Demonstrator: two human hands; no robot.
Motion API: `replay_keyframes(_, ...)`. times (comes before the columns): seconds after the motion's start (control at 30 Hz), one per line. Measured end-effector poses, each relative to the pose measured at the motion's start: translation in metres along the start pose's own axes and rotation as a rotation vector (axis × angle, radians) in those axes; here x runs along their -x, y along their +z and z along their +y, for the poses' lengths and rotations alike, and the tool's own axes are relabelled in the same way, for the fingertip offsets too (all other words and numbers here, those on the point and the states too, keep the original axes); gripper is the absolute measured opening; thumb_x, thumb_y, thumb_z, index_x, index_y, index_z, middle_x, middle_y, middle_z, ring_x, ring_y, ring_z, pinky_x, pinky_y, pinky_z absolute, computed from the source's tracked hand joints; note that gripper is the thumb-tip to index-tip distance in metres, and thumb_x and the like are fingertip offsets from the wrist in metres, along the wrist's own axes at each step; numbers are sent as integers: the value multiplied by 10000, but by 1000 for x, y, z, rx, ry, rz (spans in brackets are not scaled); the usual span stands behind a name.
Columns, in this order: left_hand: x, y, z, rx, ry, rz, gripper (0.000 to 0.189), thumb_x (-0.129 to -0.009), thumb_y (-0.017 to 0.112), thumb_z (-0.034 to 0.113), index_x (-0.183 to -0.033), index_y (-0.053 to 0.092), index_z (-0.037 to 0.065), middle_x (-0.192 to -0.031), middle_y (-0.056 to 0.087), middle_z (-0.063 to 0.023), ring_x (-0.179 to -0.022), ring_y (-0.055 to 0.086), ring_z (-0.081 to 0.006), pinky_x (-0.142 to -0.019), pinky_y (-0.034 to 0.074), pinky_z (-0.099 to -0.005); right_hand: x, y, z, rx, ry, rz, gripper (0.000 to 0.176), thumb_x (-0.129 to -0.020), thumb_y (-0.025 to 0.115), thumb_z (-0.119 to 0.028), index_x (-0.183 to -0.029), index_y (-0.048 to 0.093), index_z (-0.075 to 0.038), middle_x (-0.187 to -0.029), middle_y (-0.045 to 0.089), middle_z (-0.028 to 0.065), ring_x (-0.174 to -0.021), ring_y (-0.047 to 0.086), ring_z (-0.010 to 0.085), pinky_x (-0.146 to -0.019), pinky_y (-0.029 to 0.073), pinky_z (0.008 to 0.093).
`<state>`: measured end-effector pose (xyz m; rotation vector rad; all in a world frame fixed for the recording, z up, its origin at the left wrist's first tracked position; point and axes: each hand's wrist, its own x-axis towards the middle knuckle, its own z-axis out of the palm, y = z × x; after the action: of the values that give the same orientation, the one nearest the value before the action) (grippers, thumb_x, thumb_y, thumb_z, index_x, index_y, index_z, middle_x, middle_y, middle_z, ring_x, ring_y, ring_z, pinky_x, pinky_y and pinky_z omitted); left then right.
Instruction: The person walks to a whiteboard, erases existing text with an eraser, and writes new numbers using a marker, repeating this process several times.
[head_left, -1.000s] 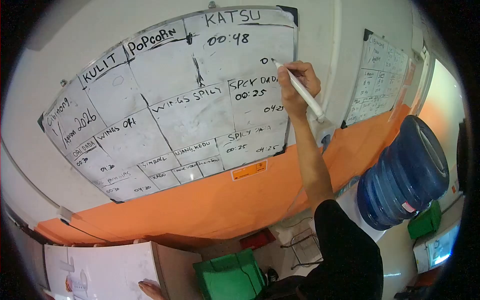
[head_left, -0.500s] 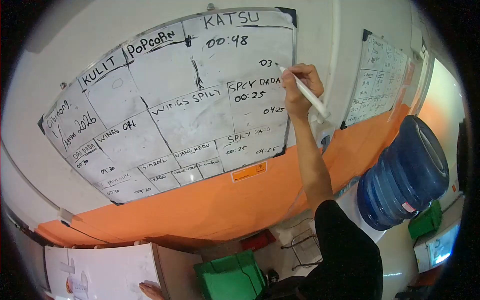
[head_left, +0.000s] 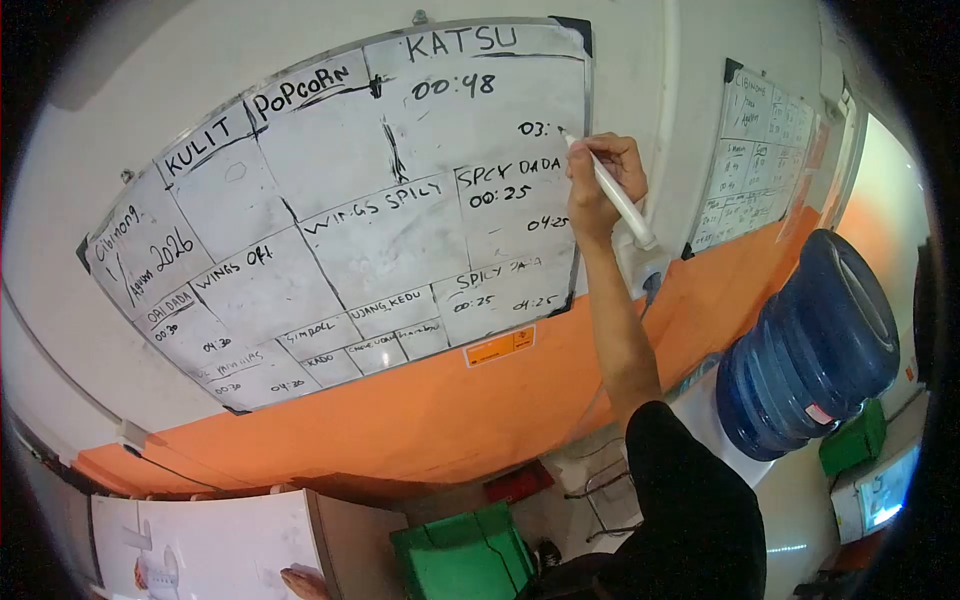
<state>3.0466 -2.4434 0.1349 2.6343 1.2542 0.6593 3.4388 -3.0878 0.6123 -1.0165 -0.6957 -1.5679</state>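
Observation:
A white marker (head_left: 622, 203) is gripped in my right hand (head_left: 606, 182), its tip against the whiteboard (head_left: 390, 240) just after the written "03:". Above that, under the heading "KATSU", stands "00:48". The board is ruled into boxes with black writing, among them "KULIT", "POPCORN" and "WINGS SPILY". Low in the view, my left hand (head_left: 302, 582) lies on the white surface (head_left: 230, 540) near its right edge. Only part of that hand shows, and its fingers are too unclear to read.
A big blue water bottle (head_left: 808, 345) stands on a white dispenser at the right. Behind it a smaller whiteboard (head_left: 752, 160) hangs on the wall. Below are a green box (head_left: 465, 555), a dark red object (head_left: 518, 482) and a metal-framed stool (head_left: 603, 500).
A colon has been added after "03", and the marker tip has moved slightly right with my right hand. My left hand has stayed at nearly the same place.

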Motion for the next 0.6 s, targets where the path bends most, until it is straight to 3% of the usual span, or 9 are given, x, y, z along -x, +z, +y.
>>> replay_keyframes(0.1,4,-9,1,257,-96,6,583,-1057,279,348,-1392,371,-120,-1408,410,-324,-1321,388,-432,-1134,299,-441,0,5,-10,49,38,-1,104,-835,663,10,-841,560,1,-688,600,42,-568,554,65,-505,444,202)
replay_keyframes(0.17,14,-52,51,393,-238,-218,565,-1058,270,324,-1420,346,-102,-1458,367,-301,-1367,350,-406,-1161,272,-436,-1,4,-10,49,70,-19,108,-855,653,6,-859,545,-3,-708,573,37,-562,506,58,-508,418,204)
replay_keyframes(0.27,0,26,-34,28,26,51,567,-1057,278,324,-1427,337,-101,-1469,357,-292,-1374,342,-400,-1161,270,-434,-1,2,-6,139,-105,-94,111,-851,658,4,-838,548,-3,-689,566,30,-553,498,55,-504,405,198)
replay_keyframes(0.33,-8,27,-37,5,-3,15,571,-1055,285,327,-1425,337,-105,-1473,351,-292,-1377,337,-398,-1161,272,-433,0,11,-11,47,45,54,111,-834,649,26,-802,546,-1,-665,553,26,-540,484,59,-501,399,205)
replay_keyframes(0.4,-8,27,-36,-17,-33,-20,576,-1053,293,331,-1423,336,-109,-1476,345,-292,-1380,333,-397,-1161,273,-431,1,10,-14,85,13,33,108,-827,639,38,-798,542,-1,-658,550,27,-532,485,63,-498,400,210)
replay_keyframes(0.5,-3,19,-30,241,-56,11,551,-1051,304,298,-1411,350,-117,-1463,360,-302,-1367,351,-405,-1160,276,-435,3,5,-9,126,-31,4,104,-820,619,56,-805,535,-3,-662,553,35,-529,495,71,-496,407,218)
replay_keyframes(0.6,-11,27,-35,-25,55,48,528,-1047,317,269,-1391,373,-129,-1430,397,-315,-1334,390,-422,-1140,302,-447,4,1,-3,88,-4,67,103,-821,608,59,-822,529,-6,-690,566,48,-540,513,78,-497,419,221)
